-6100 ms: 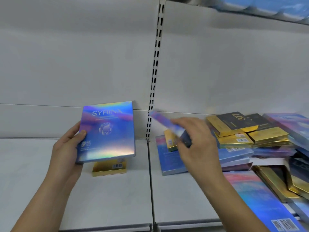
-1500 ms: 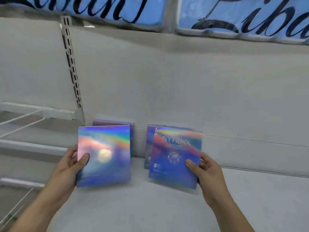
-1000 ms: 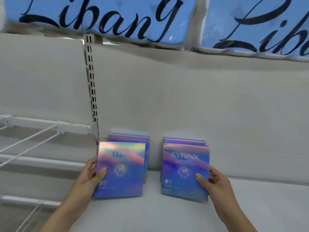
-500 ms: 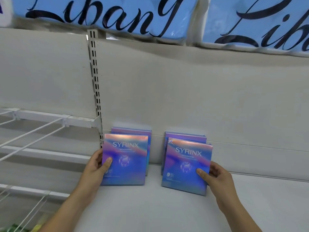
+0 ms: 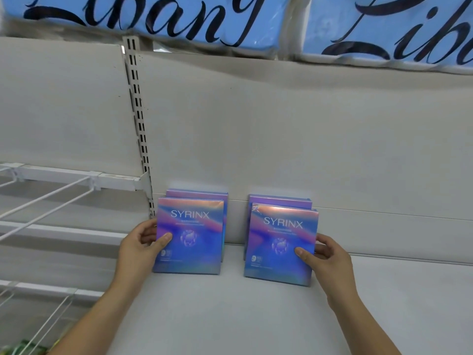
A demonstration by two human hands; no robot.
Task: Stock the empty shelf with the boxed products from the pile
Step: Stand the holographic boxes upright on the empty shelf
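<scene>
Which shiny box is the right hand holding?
Find the slotted post running up the back wall of the white shelf. Two pairs of shiny SYRINX boxes stand right of it. Pick the pair farther from the post: it is the front box, gripped at its edge by the right hand.

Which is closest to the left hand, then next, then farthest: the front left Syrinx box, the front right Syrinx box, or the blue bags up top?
1. Front left Syrinx box: held by the left hand itself.
2. Front right Syrinx box: to the right, across a gap.
3. Blue bags: high above, on the upper shelf.
</scene>
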